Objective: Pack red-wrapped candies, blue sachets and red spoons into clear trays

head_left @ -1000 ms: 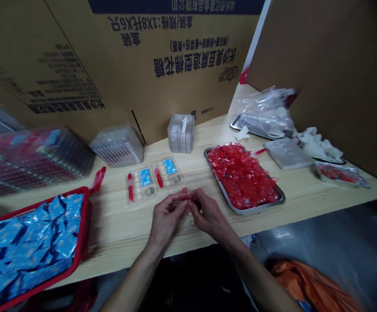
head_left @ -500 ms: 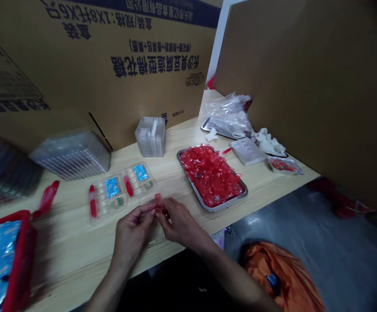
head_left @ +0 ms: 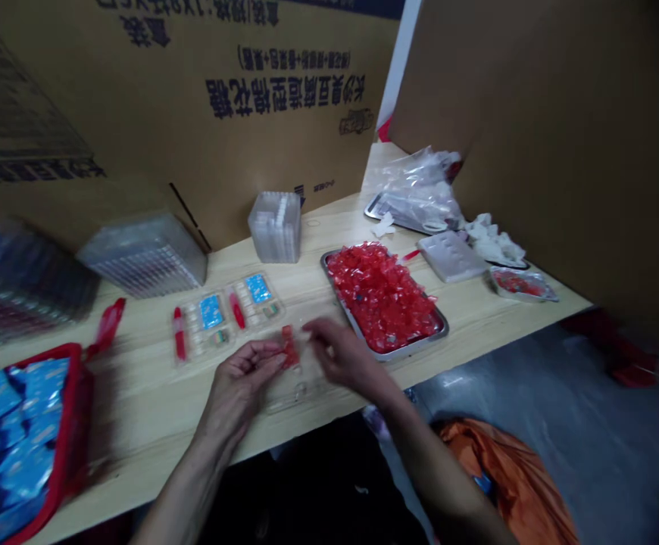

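Above the table (head_left: pixel 148 412), my left hand (head_left: pixel 250 371) pinches a red film piece (head_left: pixel 290 352) by one side between thumb and fingers. My right hand (head_left: pixel 335 352), blurred and loosely curled, is apart from it, between the film and a metal tray (head_left: pixel 414 347) heaped with red pieces (head_left: pixel 378 295); I cannot tell whether it holds anything. Beneath, near the front edge, lies what looks like a clear plastic tray (head_left: pixel 284 397).

The likeliest mishap, in my judgement, is a dropped piece: the film looks thin and slick, one hand alone clearly grips it, and a slackened pinch could let it fall. A hard tug might tear it. Lying so close to the edge, the clear plastic tray could be knocked off by my forearm. Over at the metal tray, the loose heap rises above the rim, so a hasty reach could scatter pieces across the table.
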`<state>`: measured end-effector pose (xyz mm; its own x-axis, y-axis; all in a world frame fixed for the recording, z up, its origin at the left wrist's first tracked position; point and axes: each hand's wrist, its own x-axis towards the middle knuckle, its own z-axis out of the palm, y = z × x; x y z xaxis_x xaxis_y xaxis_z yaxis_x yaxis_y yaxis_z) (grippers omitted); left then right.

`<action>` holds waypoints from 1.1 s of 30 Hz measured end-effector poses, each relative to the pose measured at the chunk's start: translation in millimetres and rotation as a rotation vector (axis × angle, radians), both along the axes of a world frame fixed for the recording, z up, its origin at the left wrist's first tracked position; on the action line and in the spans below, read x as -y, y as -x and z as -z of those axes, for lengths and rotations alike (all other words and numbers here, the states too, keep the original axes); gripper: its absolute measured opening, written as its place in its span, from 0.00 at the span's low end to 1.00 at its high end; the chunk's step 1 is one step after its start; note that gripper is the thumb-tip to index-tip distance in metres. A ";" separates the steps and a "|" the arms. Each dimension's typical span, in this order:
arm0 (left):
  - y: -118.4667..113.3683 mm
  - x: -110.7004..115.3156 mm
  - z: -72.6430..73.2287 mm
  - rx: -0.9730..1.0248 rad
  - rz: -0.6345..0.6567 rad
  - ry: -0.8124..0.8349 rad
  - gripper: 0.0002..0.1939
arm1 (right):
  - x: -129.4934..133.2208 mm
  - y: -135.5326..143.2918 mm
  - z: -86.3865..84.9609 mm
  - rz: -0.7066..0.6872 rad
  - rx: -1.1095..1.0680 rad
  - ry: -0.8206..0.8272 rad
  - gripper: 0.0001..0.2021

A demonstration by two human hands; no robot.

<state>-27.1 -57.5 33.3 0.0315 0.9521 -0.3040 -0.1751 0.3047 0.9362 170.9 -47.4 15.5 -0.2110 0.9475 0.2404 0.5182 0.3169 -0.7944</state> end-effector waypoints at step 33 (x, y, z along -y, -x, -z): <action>4.8 15.3 38.8 -0.317 0.091 -0.279 0.21 | 11.2 15.1 12.2 0.000 -0.198 0.183 0.08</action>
